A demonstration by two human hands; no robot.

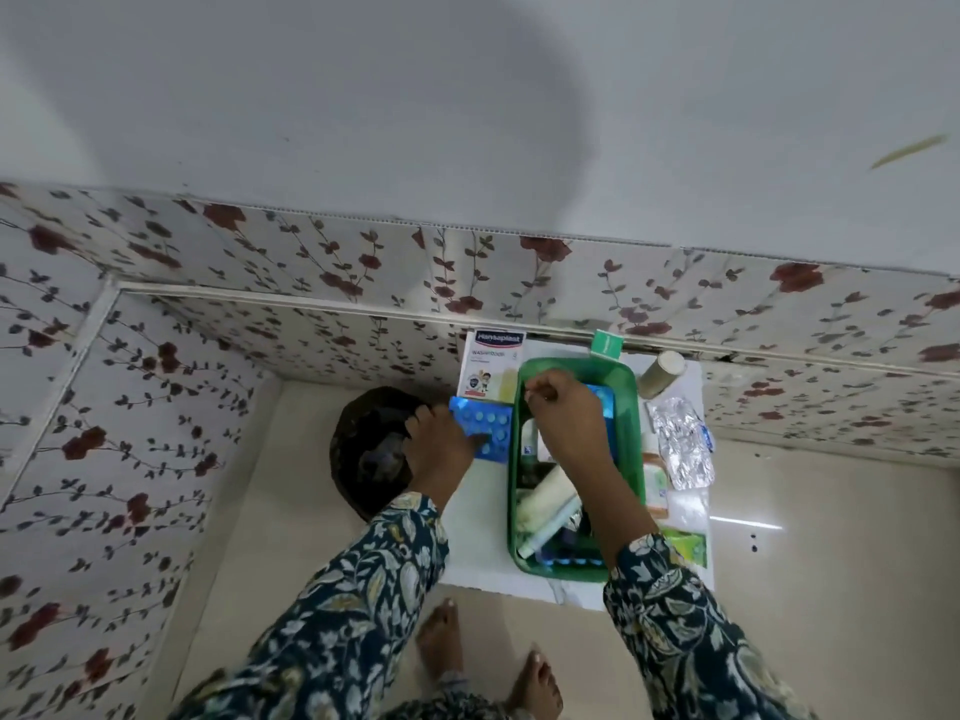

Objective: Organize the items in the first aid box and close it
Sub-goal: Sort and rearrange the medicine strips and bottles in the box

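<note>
The green first aid box (631,407) stands open on a white table (478,543), with tubes (548,498) and blue blister packs (569,558) lying inside. My left hand (441,439) grips a blue blister pack of tablets (485,426) just left of the box. My right hand (563,413) reaches into the box's far end, fingers pinched over another blue strip (602,400); whether it holds the strip is not clear. A white Hansaplast plaster box (491,363) lies behind the left hand.
A beige bottle (660,374), silver foil strips (680,444), an orange-and-white tube (655,485), a green packet (688,545) and a small green carton (607,344) lie right of and behind the box. A dark round bin (371,449) sits left. Floral wall panels enclose the corner.
</note>
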